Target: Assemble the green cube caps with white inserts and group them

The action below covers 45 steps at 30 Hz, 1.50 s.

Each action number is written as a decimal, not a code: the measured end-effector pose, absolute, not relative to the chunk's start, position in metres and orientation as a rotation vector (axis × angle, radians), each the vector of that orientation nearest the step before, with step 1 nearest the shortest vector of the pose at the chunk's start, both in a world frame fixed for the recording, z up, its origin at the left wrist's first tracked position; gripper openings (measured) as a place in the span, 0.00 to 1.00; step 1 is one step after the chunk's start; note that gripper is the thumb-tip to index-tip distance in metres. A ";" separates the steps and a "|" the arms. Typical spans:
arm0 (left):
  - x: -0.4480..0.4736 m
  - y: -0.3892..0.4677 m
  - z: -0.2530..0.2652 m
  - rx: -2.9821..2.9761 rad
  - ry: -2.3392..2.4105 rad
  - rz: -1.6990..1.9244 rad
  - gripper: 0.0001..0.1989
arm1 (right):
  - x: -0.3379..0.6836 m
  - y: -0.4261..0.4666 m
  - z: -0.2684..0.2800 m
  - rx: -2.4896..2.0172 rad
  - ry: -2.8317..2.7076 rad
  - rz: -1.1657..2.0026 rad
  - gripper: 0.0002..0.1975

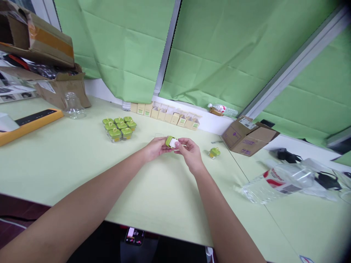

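My left hand [154,149] is closed around a small green lid [168,140], held above the middle of the table. With thumb and fingers, my right hand [191,152] grips a small white block [172,143] set against the inside of that lid. Just behind my hands lies a clear plastic piece [159,135], partly hidden by them. To the left stands a group of several small clear boxes with green lids [121,125]. One more green-lidded box [214,152] sits by itself to the right of my right hand.
A row of small beige cartons [167,113] lines the back of the table [153,197]. Cardboard boxes [246,136] stand right and far left. A large plastic bottle [276,181] lies on the right. A glass flask [73,106] and an orange-edged device [33,124] are left.
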<state>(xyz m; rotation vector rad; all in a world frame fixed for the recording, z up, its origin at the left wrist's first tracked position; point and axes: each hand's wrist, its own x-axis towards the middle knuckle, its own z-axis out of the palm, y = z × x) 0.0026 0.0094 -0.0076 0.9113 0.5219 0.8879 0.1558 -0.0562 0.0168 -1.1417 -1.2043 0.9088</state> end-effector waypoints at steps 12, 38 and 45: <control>-0.002 0.008 -0.006 0.946 0.478 0.840 0.12 | 0.157 -0.058 0.018 -1.044 -1.204 0.931 0.18; 0.003 -0.001 -0.015 1.935 0.756 1.110 0.17 | 0.150 -0.058 0.010 -1.332 -1.278 0.940 0.19; 0.006 -0.006 -0.016 1.760 0.696 1.114 0.17 | 0.144 -0.057 0.013 -1.343 -1.251 0.911 0.12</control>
